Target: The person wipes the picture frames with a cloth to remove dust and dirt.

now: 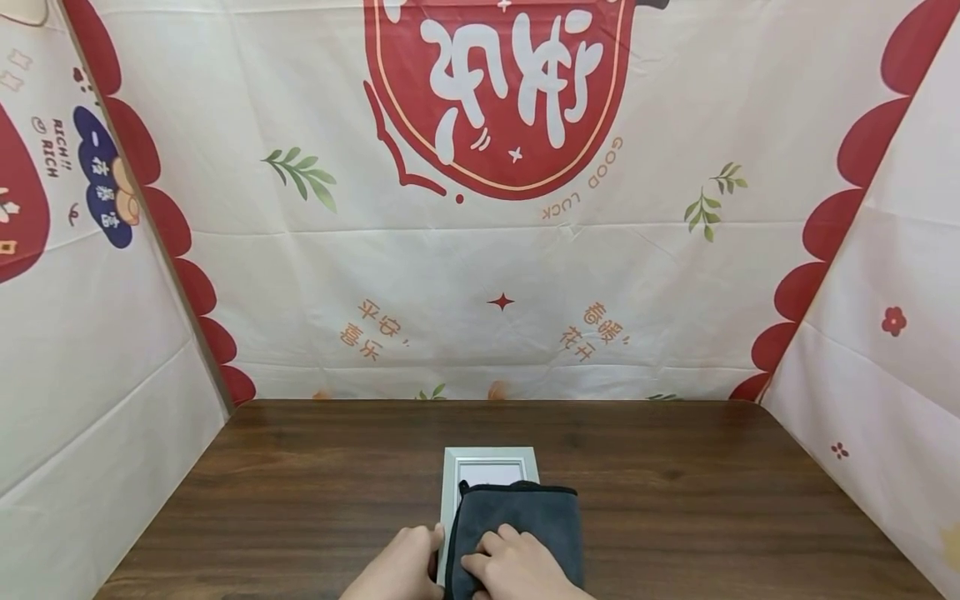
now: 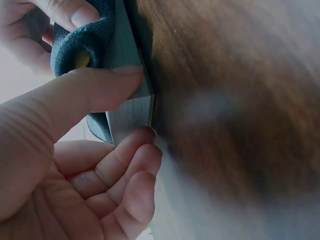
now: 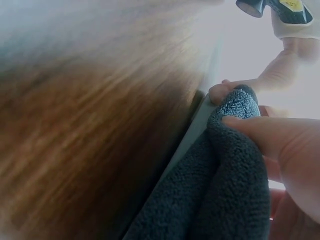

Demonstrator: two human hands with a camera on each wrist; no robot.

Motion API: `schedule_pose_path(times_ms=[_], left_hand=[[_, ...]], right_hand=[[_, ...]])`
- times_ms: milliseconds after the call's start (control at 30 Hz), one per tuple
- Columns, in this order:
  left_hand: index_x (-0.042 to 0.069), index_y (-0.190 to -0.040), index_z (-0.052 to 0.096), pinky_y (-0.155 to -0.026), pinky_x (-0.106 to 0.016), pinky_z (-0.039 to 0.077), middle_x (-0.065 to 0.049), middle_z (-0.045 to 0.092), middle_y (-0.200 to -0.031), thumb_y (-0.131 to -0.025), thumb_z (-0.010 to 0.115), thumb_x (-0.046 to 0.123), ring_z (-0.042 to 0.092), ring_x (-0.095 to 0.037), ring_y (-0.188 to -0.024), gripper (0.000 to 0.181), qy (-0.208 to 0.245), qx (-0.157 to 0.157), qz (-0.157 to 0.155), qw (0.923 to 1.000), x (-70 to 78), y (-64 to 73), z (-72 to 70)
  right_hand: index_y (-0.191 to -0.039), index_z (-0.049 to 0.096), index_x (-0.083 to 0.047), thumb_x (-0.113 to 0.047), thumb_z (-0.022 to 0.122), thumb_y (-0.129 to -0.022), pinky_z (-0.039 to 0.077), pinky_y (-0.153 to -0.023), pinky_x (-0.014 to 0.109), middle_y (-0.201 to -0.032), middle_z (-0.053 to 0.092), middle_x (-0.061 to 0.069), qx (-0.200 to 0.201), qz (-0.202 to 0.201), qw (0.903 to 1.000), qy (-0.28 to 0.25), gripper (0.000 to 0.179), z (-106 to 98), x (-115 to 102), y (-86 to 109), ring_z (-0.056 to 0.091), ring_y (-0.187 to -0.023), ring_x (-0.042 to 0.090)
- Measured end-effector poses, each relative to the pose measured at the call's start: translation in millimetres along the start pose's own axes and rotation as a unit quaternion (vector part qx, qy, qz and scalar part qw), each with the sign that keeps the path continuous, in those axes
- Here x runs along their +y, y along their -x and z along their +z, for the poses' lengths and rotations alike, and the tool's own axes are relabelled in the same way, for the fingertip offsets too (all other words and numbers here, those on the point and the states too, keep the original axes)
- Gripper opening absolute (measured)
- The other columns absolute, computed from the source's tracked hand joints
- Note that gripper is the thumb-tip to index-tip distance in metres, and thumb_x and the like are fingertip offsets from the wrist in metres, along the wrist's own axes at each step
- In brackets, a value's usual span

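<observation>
Pinched between the thumb and curled fingers of a person's left hand (image 1: pixel 401 567), a corner of a pale grey picture frame (image 1: pixel 450 500) sits at lower centre of the head view, its left rim against the thumb tip. From the left wrist camera, that thumb lies across the frame's edge at the middle left, with the fingertips bent in close below the corner and only the frame's thickness between them.

At lower centre, just right of the left hand, the right hand (image 1: pixel 517 565) rests with bent fingers on a dark grey cloth (image 1: pixel 551 533) edged in black. Its thumb and fingers grip a thick fold, seen at upper left from the left wrist and at centre right from the right wrist. Draped over the frame, the cloth leaves the top rim, the left rim and a strip of white panel showing above it.

The 2 hands work on a dark brown wooden table (image 1: pixel 315 483) spanning the bottom of the head view. Behind, a white printed backdrop (image 1: pixel 225 275) carries red scalloped borders (image 1: pixel 832 221) at both sides and a red emblem (image 1: pixel 498 158) at top centre
</observation>
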State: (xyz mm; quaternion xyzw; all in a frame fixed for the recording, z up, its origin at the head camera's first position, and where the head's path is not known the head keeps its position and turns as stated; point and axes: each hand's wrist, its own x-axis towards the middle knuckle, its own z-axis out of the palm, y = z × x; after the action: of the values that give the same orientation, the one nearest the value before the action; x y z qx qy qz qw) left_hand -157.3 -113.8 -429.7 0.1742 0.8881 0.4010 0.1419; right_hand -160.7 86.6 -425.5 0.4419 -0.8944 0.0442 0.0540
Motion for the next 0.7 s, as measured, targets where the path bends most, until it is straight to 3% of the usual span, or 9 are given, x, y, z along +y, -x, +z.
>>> schedule_pose_path(times_ms=[167, 367, 700], left_hand=[[0.012, -0.08, 0.06, -0.05, -0.023, 0.041, 0.005, 0.054, -0.06, -0.068, 0.07, -0.005, 0.049, -0.005, -0.053, 0.023, 0.005, -0.007, -0.009, 0.9999, 0.9, -0.2, -0.2], [0.012, -0.077, 0.059, -0.051, -0.023, 0.041, 0.004, 0.054, -0.06, -0.068, 0.07, -0.005, 0.05, -0.006, -0.054, 0.022, 0.016, -0.01, -0.014, 0.9997, 2.0, 0.5, 0.5], [0.012, -0.077, 0.058, -0.049, -0.021, 0.041, 0.006, 0.053, -0.058, -0.065, 0.072, -0.005, 0.047, -0.003, -0.052, 0.025, -0.006, 0.005, 0.004, 1.0, 2.2, 0.7, 0.4]], right_hand=[[-0.11, 0.069, -0.024, -0.037, 0.063, -0.087, 0.039, -0.061, 0.019, -0.09, 0.061, -0.009, -0.008, 0.002, 0.9999, -0.01, 0.027, -0.1, 1.8, 0.7, 0.045, -0.074, 0.004], [-0.107, 0.07, -0.023, -0.036, 0.064, -0.086, 0.04, -0.061, 0.017, -0.09, 0.063, -0.009, 0.01, -0.006, 0.9999, 0.003, 0.026, 0.4, 2.2, 3.9, 0.047, -0.075, 0.004], [-0.106, 0.071, -0.022, -0.035, 0.066, -0.084, 0.038, -0.06, 0.016, -0.09, 0.063, -0.009, 0.033, -0.02, 0.9992, 0.011, 0.025, 1.2, 8.5, 9.7, 0.047, -0.075, 0.004]])
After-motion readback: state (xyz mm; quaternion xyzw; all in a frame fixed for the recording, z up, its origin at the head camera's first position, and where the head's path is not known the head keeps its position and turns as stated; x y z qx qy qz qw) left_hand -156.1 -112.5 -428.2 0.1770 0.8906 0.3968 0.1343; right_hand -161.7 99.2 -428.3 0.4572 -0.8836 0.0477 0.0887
